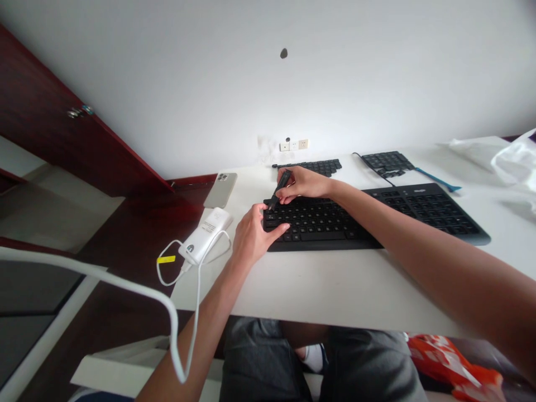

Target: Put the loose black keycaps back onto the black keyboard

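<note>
A black keyboard (322, 226) lies on the white table, and its left part shows bare key positions with small pale centres. My left hand (253, 234) grips its left end, the thumb laid over the lower keys and the fingers at the upper left corner. Pinched in my right hand (304, 183) is a slim black stick-shaped tool (281, 188), tilted, its lower tip at the keyboard's upper left. The exact kind of tool cannot be made out. Behind the right hand lie rows of loose black keycaps (322, 167).
More black keycaps (387, 162) lie at the back right, beside a blue tool (439, 180) and a black cable (372, 167). A phone (221, 188) and a white power bank (206, 234) with a white cable (199, 285) sit left. Plastic bags (511, 162) cover the right end.
</note>
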The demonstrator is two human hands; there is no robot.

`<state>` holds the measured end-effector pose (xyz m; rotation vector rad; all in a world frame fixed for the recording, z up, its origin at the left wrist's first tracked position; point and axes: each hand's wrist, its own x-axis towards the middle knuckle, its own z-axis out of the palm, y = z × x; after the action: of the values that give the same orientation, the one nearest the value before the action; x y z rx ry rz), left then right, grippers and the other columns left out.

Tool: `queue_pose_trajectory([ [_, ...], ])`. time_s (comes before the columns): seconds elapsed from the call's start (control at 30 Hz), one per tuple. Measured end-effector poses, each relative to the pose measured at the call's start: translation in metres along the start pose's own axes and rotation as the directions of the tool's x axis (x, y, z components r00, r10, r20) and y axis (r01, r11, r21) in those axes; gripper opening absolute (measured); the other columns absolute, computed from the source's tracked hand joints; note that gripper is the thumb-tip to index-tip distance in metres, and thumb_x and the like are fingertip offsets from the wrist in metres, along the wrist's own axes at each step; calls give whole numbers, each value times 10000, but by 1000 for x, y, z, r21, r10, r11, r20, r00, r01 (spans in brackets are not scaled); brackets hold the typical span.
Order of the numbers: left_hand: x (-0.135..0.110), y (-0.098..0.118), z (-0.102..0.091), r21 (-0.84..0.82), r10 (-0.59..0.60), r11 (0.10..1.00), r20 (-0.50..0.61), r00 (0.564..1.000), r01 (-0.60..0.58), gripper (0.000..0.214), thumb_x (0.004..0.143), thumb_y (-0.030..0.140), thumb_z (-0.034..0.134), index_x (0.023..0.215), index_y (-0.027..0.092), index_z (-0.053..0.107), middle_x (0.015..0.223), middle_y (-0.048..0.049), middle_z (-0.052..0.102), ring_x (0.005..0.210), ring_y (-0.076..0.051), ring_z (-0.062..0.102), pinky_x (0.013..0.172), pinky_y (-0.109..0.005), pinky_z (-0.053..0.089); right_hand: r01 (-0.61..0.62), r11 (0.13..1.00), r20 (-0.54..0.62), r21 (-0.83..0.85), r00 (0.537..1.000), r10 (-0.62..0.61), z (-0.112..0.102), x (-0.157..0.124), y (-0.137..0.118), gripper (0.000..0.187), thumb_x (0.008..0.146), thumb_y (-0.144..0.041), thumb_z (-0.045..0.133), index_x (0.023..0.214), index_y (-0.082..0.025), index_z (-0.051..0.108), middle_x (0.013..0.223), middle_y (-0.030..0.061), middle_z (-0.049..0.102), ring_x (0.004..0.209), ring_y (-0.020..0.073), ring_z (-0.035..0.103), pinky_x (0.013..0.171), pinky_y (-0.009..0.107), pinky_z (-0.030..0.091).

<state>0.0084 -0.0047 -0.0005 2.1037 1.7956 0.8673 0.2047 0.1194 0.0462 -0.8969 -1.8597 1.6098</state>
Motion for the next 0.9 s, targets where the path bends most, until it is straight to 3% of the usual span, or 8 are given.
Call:
queue_pose_trajectory([
  [0.2,0,-1,3,10,2,1000,-27,1000,-2,581,807,604,759,1204,235,550,1024,-68,715,1020,-260,698,897,-377,550,93,953,56,-290,995,-80,2,-6,-19,308,718,-247,822,893,-196,574,685,35,741,677,212,736,582,292,553],
  [0.43,1,-1,3,3,-8,1000,-22,1000,8,611,801,609,762,1229,230,546,1086,-82,729,1016,-267,709,892,-393,559,178,862,99,-475,984,-149,6,-9,-28,236,751,-246,779,908,-192,612,748,25,759,690,189,721,624,286,514],
  [0.67,0,0,2,15,-7,1000,-30,1000,7,597,802,607,758,1213,236,535,1094,-70,729,1006,-262,717,880,-396,577,187,821,132,-539,982,-137,11,-9,-33,214,855,-302,682,1005,-153,713,767,40,773,737,197,737,708,300,533],
  [0.9,1,-1,2,51,0,999,-39,999,2,604,797,631,750,1199,231,542,1002,-63,715,971,-263,711,853,-395,575,255,733,229,-631,964,-137,10,-13,-42,253,864,-277,683,1073,-174,783,881,52,799,807,201,735,717,289,512],
])
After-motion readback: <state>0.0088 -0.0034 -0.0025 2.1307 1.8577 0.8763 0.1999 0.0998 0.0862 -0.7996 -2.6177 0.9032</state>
